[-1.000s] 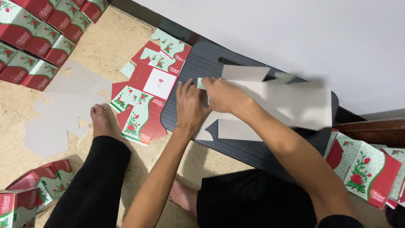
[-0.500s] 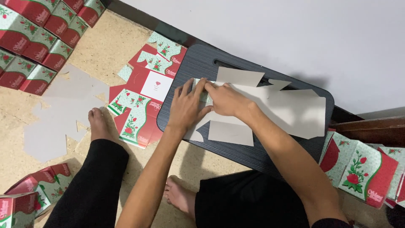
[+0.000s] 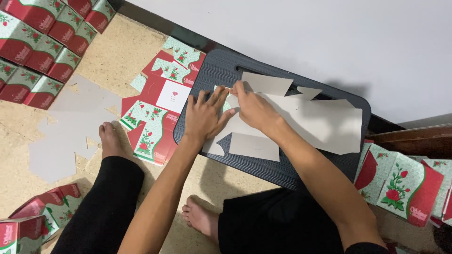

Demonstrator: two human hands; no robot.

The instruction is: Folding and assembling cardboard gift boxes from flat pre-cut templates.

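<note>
At centre frame a flat carton blank is pressed grey-side up on the dark counter by the spread left hand, its edge pinched by right hand fingers, with folding judged barely begun.

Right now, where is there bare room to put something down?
Free: the dark board's near edge below the grey box blank, and tan floor beside the stacked boxes. Crowded: printed blanks left of the board.

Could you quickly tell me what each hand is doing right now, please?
Left hand: open, fingers spread, pressing flat on the grey cardboard blank.
Right hand: fingertips pinched on a folded edge of the same blank.
</note>
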